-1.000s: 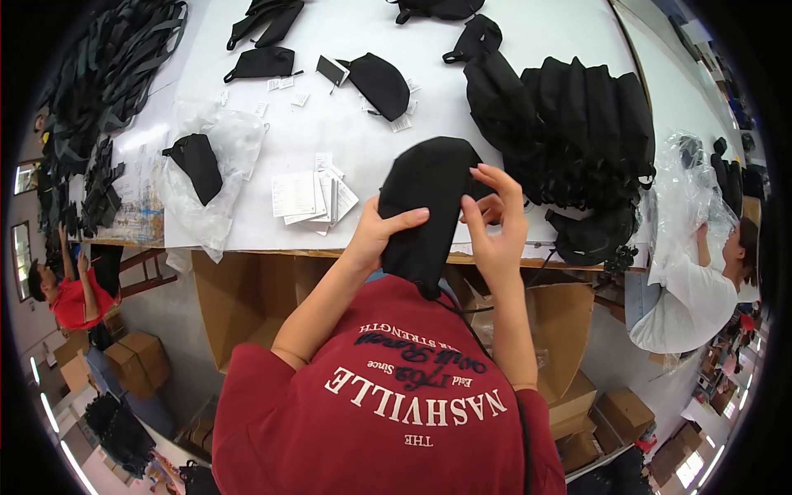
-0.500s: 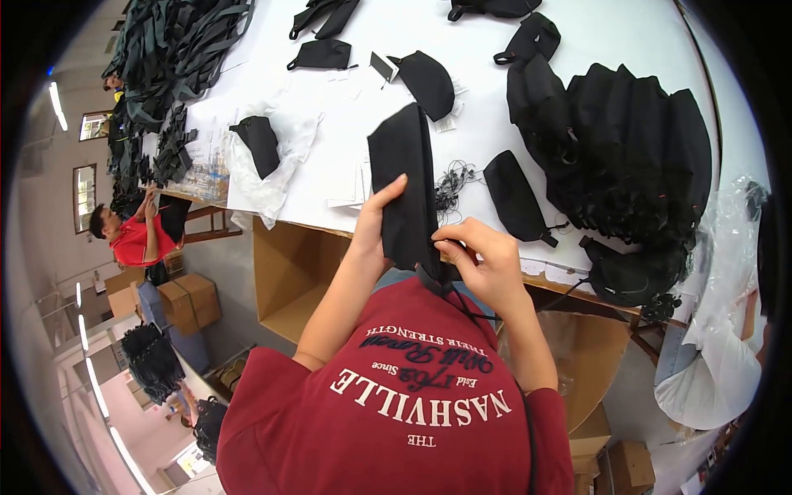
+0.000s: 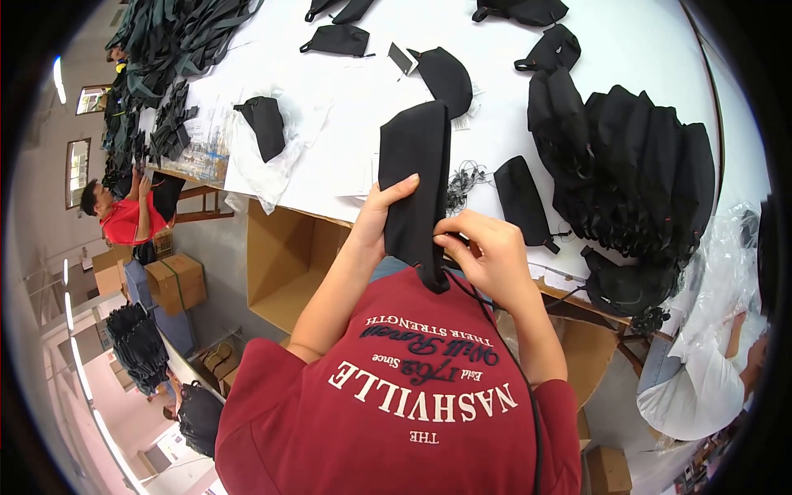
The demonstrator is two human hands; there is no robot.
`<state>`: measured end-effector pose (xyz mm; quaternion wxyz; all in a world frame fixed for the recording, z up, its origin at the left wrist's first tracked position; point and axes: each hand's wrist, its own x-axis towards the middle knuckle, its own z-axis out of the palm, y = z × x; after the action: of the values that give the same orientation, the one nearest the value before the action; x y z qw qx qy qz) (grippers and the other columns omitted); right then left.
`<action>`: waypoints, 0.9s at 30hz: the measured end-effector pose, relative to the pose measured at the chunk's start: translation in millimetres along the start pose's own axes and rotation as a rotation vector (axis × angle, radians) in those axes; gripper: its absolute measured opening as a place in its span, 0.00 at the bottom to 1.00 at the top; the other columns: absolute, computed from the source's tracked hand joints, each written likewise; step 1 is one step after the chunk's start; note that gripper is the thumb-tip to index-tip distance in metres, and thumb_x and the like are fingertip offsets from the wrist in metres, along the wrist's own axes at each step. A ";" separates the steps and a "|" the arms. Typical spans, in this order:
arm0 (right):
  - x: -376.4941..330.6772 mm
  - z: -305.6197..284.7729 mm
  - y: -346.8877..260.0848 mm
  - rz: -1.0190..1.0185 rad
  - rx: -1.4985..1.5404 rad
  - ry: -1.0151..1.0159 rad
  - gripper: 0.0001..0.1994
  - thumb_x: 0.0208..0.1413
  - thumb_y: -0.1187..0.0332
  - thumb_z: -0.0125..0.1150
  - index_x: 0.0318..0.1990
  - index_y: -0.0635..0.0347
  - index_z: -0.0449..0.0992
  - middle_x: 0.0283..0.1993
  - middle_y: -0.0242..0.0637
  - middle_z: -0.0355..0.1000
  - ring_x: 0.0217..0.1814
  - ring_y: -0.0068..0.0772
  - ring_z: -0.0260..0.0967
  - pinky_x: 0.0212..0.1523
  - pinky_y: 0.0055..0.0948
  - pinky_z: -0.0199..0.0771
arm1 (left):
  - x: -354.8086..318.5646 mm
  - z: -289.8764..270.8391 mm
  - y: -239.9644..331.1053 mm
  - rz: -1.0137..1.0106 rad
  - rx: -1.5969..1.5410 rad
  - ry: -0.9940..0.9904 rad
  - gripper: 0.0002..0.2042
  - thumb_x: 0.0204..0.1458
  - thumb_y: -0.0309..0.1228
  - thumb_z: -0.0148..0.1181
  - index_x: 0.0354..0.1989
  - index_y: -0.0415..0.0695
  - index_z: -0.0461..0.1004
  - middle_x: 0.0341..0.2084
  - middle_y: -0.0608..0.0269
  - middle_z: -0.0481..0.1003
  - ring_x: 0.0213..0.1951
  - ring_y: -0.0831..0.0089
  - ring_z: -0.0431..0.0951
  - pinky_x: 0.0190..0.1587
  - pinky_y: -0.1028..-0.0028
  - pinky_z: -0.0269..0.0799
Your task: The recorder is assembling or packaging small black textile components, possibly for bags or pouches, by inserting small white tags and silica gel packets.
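A black fabric pouch stands on end in front of my chest, a loop at its lower end. My left hand is closed around its left side, the thumb lying across the front. At the pouch's right edge, my right hand pinches thumb and forefinger together; whatever sits between the fingertips is too small to make out. Just beyond that hand on the table lie a tangle of thin black cords and another black pouch.
A row of stacked black pouches fills the right of the white table. More pouches, a clear plastic bag and dark straps lie farther off. Below the edge stands an open cardboard box. A person in red works at left; another person's white sleeve shows at right.
The view has shifted slightly, so the table things sit a little lower and farther right. Both hands keep their places on the pouch, the right still pinching at its edge.
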<state>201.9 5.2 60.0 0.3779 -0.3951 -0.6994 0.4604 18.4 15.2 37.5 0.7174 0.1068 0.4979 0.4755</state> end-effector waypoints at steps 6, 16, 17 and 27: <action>10.7 40.4 -10.4 0.046 -0.018 0.004 0.03 0.46 0.76 0.62 0.29 0.61 0.75 0.25 0.35 0.72 0.20 0.31 0.68 0.22 0.24 0.65 | 14.6 -26.8 15.6 -0.046 -0.151 -0.091 0.10 0.54 0.32 0.56 0.39 0.38 0.74 0.29 0.60 0.77 0.27 0.73 0.79 0.31 0.76 0.78; 44.3 85.3 -38.8 0.171 -0.053 0.172 0.03 0.47 0.78 0.62 0.30 0.62 0.76 0.24 0.32 0.72 0.19 0.19 0.61 0.19 0.19 0.57 | 28.1 -68.4 65.6 -0.089 -0.013 -0.255 0.16 0.50 0.35 0.62 0.44 0.40 0.71 0.31 0.63 0.76 0.30 0.76 0.78 0.34 0.77 0.76; 43.4 92.4 -41.6 0.180 -0.014 0.116 0.03 0.47 0.78 0.61 0.30 0.62 0.76 0.24 0.32 0.72 0.19 0.18 0.60 0.19 0.19 0.57 | 33.0 -74.9 71.8 -0.159 -0.065 -0.258 0.15 0.50 0.34 0.62 0.44 0.41 0.71 0.31 0.64 0.76 0.30 0.76 0.78 0.33 0.78 0.76; 47.0 125.6 -61.7 0.223 -0.118 0.157 0.03 0.47 0.74 0.63 0.30 0.59 0.77 0.23 0.33 0.71 0.17 0.26 0.64 0.20 0.21 0.63 | 46.9 -100.1 91.6 -0.153 -0.132 -0.412 0.11 0.56 0.35 0.54 0.38 0.40 0.72 0.26 0.56 0.76 0.27 0.69 0.79 0.27 0.74 0.78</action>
<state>58.3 -12.1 89.4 0.3540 -0.5265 -0.6454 0.4252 -113.6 68.2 17.9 0.8432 0.1164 0.3156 0.4194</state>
